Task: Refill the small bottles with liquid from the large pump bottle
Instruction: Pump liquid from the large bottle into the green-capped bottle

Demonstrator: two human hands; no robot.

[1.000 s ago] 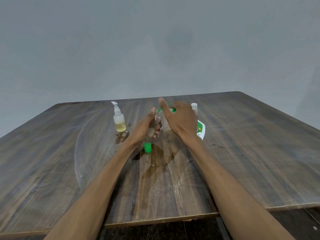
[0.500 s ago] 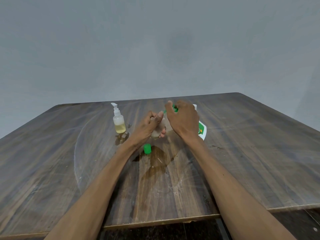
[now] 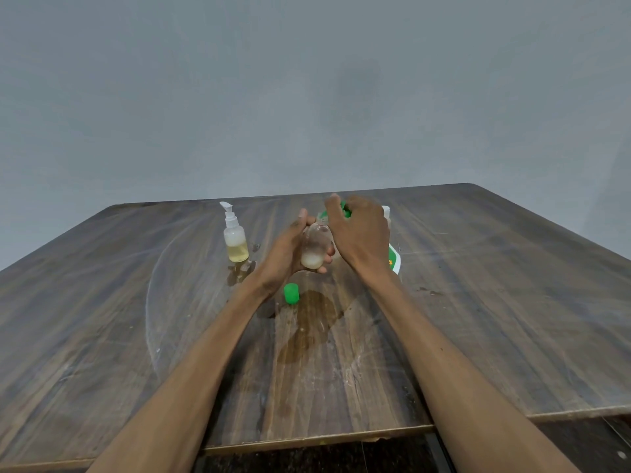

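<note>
My left hand [image 3: 285, 252] grips a small clear bottle [image 3: 314, 249] with a little whitish liquid at its bottom, held just above the table. My right hand [image 3: 360, 233] rests on the green pump head [image 3: 345, 209] of the large pump bottle, fingers curled over it; that bottle's white and green body [image 3: 394, 261] shows only at the edge behind my wrist. The small bottle's mouth sits close under the pump spout. A green cap [image 3: 291, 293] lies on the table below my left hand. Another small pump bottle [image 3: 235, 238] with yellowish liquid stands to the left.
A white bottle top [image 3: 386, 211] peeks out behind my right hand. The wooden table [image 3: 495, 302] has a dark wet stain [image 3: 312, 322] in front of the cap and a pale circular mark around the work spot. A grey wall stands behind.
My right hand went from open fingers above the pump to curled over its green head, then lifted slightly. My left hand raised the small bottle closer to the spout.
</note>
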